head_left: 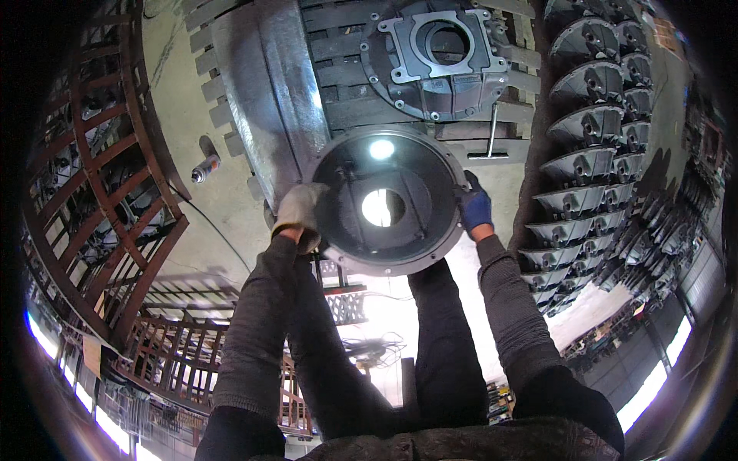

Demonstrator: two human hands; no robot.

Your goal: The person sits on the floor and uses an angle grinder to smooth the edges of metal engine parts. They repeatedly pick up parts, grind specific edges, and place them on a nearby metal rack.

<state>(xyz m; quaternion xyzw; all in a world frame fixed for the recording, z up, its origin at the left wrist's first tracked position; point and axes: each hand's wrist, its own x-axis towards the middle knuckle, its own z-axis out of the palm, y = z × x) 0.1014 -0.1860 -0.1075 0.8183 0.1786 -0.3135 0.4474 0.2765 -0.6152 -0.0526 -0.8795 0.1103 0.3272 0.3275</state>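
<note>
Housing (round) between gloved hands

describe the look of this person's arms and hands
The left hand wears a loose, pale beige glove; the right hand wears a blue glove with a darker area. Both sleeves are dark grey and textured, turning black nearer the body. Bare wrist shows beside each cuff.

No lettering can be read; print on the small, pale cylindrical can at left is too small.
</note>
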